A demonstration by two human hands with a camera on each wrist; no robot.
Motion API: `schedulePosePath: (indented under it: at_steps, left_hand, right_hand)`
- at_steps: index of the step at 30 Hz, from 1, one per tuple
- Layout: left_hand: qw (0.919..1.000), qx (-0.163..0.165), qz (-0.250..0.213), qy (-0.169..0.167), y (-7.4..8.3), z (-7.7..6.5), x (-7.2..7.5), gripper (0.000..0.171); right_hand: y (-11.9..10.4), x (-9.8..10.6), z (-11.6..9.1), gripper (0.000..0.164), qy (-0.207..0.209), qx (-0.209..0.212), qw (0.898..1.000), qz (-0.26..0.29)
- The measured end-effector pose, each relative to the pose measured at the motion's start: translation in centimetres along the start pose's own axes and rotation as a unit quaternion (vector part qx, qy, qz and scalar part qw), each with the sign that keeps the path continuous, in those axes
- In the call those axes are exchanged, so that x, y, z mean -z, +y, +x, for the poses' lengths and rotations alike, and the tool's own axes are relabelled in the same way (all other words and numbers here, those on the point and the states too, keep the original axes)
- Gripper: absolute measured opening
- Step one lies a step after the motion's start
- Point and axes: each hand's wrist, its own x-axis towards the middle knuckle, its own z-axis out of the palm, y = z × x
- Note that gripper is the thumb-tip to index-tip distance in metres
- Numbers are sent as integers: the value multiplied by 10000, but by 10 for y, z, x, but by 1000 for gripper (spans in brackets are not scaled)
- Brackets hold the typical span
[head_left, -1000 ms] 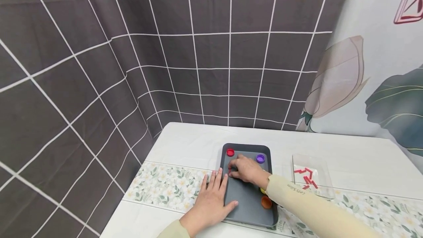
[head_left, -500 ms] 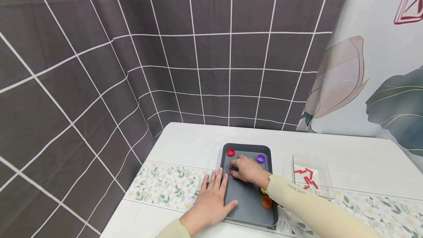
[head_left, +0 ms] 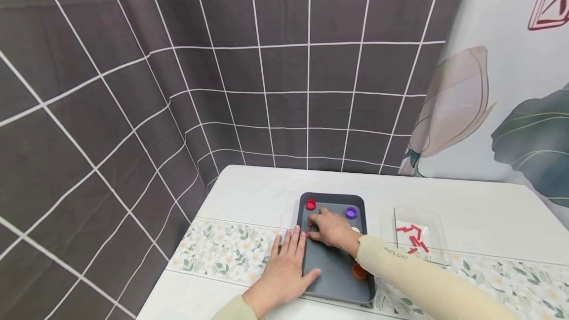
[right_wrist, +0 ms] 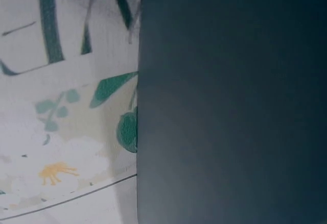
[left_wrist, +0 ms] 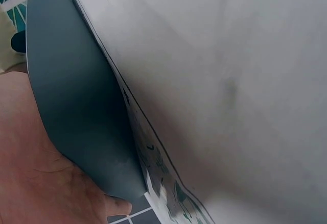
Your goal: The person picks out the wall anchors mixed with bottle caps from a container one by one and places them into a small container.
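Observation:
In the head view, my right hand [head_left: 332, 228] reaches into a dark grey tray [head_left: 331, 285], fingers bent downward. Its thumb and fingertips pinch a small red stick [head_left: 309, 229] near the tray's left side; part of the stick is hidden. Spread with straight fingers, my left hand [head_left: 284, 268] rests against the tray's left rim. A red cap [head_left: 310, 204] sits at the tray's far left corner and a purple cap [head_left: 351, 212] at the far right. Partly covered by my right wrist are a white cap [head_left: 355, 229] and an orange cap [head_left: 359, 271].
To the right stands a clear plastic box [head_left: 439, 241] holding several red sticks [head_left: 414, 242]. A white table [head_left: 258, 186] with a flowered band lies underneath. Grey checked cloth [head_left: 284, 107] hangs behind and on the left.
My right hand has shifted only slightly, its forearm now covering the yellow cap that peeked out before. More of the white cap shows. My left hand stays in place.

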Motion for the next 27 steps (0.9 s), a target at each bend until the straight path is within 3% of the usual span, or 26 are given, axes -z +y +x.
schedulePosePath:
  at_steps: [15, 21, 27]
  left_hand:
    - [10000, -46, -54, -3, 1, 2, 1, 88]
    - [9997, -135, -179, 60, 3, 1, 2, 87]
    - [9999, -75, -135, 51, 1, -1, 1, 86]
  right_hand:
    - [10, 14, -9, 14, 42, 346, 9994, -17]
    - [26, 32, -23, 8, 446, 597, 9960, 488]
    - [45, 47, -45, 7, 881, 767, 9835, 1385]
